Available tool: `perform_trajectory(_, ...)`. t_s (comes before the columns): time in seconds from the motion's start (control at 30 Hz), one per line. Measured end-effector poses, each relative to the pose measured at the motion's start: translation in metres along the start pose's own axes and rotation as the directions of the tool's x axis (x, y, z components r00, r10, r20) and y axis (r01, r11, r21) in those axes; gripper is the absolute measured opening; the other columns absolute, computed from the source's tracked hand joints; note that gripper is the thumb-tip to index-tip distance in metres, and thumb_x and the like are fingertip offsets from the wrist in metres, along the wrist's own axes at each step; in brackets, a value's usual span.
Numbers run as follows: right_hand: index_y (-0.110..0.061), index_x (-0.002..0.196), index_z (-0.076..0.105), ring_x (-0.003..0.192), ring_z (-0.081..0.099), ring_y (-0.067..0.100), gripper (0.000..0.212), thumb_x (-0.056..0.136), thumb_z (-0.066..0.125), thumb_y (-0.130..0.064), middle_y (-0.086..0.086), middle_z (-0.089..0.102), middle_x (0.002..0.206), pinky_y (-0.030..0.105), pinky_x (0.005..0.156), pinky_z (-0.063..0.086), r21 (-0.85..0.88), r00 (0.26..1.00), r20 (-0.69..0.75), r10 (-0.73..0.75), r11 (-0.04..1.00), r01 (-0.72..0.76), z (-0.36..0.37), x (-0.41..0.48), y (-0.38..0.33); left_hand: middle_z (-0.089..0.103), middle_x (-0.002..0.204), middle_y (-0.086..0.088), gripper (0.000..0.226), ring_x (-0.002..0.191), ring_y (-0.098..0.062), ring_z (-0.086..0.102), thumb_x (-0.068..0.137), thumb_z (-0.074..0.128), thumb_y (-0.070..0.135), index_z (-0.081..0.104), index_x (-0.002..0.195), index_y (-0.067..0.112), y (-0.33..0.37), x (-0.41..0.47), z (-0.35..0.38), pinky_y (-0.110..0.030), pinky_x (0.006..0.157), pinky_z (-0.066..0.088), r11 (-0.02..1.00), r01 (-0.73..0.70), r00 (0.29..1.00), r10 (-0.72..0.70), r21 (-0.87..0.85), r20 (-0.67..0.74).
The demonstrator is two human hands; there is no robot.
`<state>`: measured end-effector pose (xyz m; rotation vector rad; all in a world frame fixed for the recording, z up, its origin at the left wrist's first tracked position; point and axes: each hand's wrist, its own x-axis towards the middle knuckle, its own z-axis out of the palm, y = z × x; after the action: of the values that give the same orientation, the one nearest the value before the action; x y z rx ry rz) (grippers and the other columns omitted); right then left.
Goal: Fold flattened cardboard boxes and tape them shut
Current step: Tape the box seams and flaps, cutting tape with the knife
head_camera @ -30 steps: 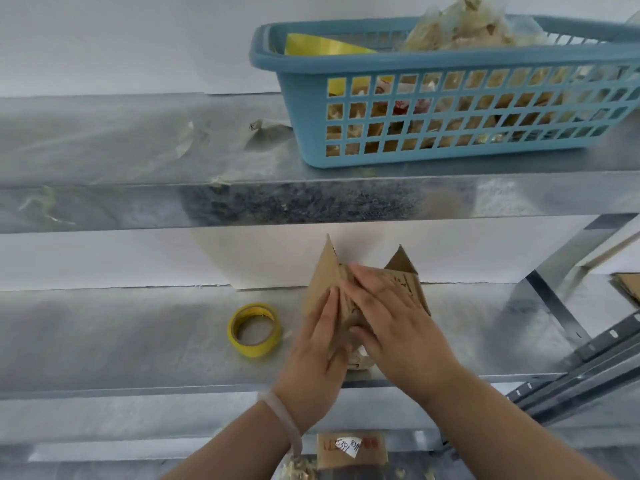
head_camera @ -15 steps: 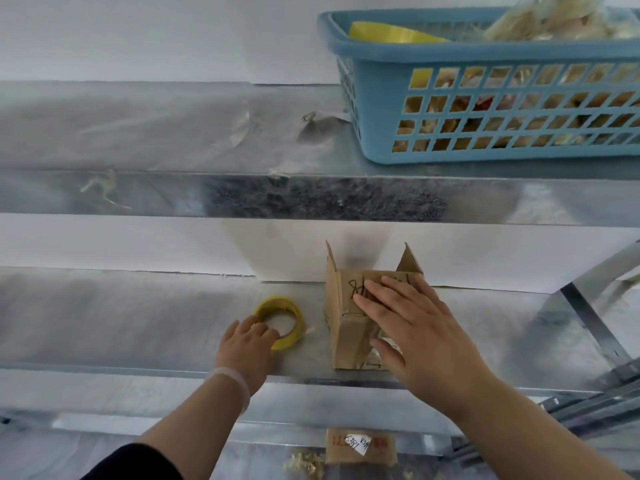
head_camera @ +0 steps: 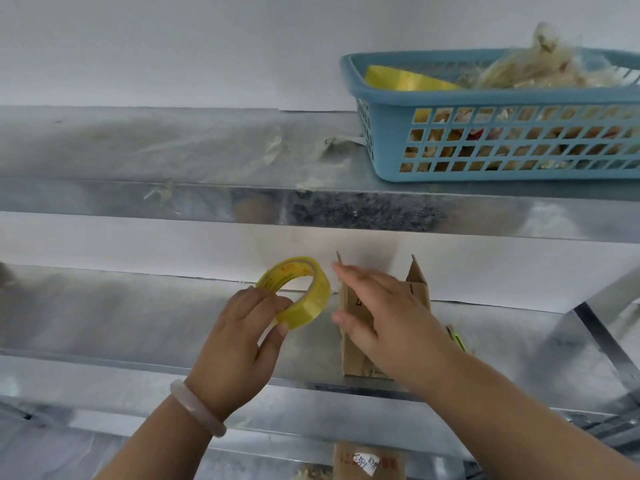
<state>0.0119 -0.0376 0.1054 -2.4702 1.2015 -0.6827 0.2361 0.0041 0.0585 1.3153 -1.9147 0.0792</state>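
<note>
Tape (head_camera: 294, 292) gripped tilted in my left hand (head_camera: 239, 344), lifted off the shelf (head_camera: 138, 327); my open right hand (head_camera: 391, 327) rests on the upright box (head_camera: 356, 358), flaps pointing up.

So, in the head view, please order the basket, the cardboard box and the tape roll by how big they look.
1. basket, cut off at the frame edge
2. cardboard box, partly hidden by the right hand
3. tape roll

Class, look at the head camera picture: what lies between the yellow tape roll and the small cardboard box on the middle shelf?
Only bare metal shelf and white wall show between the tape roll and the cardboard box, seen in the head view.
</note>
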Motion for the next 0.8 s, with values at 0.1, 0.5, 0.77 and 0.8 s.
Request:
perform_trajectory(0.1, -0.036, 0.137, 0.052, 0.116, 0.046, 0.0, 0.043, 0.095, 0.06, -0.038, -0.013, 0.056, 0.128, 0.003, 0.09, 0.026, 0.055, 0.998, -0.04, 0.047, 0.997, -0.045, -0.003, 0.006, -0.004, 0.057, 0.108, 0.005, 0.021, 0.101, -0.015, 0.05, 0.091, 0.049, 0.023, 0.054, 0.111, 0.023, 0.013, 0.004, -0.005, -0.028, 0.095, 0.039, 1.0, -0.017, 1.0, 0.016, 0.014, 0.012)
perform_trajectory(0.5, -0.028, 0.084, 0.064, 0.078, 0.062, 0.006, 0.009, 0.093, 0.062, -0.027, -0.01, 0.068, 0.086, 0.018, 0.068, 0.047, 0.304, 0.979, 0.024, 0.203, 0.931, -0.2, -0.023, -0.003, 0.004, 0.067, 0.105, 0.01, 0.031, 0.097, -0.016, 0.062, 0.088, 0.051, 0.036, 0.064, 0.116, 0.03, 0.048, 0.01, -0.018, -0.04, 0.103, 0.039, 0.986, 0.024, 0.997, -0.037, 0.164, 0.072)
perform_trajectory(0.77, -0.026, 0.088, 0.062, 0.084, 0.066, -0.002, 0.01, 0.097, 0.056, -0.024, -0.02, 0.071, 0.091, 0.023, 0.079, 0.053, 0.461, 0.951, 0.135, 0.278, 0.832, -0.309, -0.038, -0.021, -0.006, 0.069, 0.076, 0.01, 0.044, 0.064, -0.013, 0.062, 0.087, 0.043, 0.059, 0.072, 0.106, 0.032, 0.062, 0.02, -0.033, -0.032, 0.067, 0.05, 0.935, 0.155, 0.97, -0.206, 0.319, 0.131)
perform_trajectory(0.8, -0.024, 0.09, 0.061, 0.085, 0.066, -0.002, 0.011, 0.098, 0.055, -0.021, -0.023, 0.071, 0.093, 0.022, 0.08, 0.053, 0.495, 0.947, 0.14, 0.288, 0.808, -0.319, -0.038, -0.023, -0.01, 0.07, 0.074, 0.009, 0.046, 0.063, -0.014, 0.063, 0.085, 0.042, 0.064, 0.073, 0.099, 0.033, 0.063, 0.022, -0.036, -0.033, 0.065, 0.051, 0.928, 0.187, 0.964, -0.236, 0.322, 0.12)
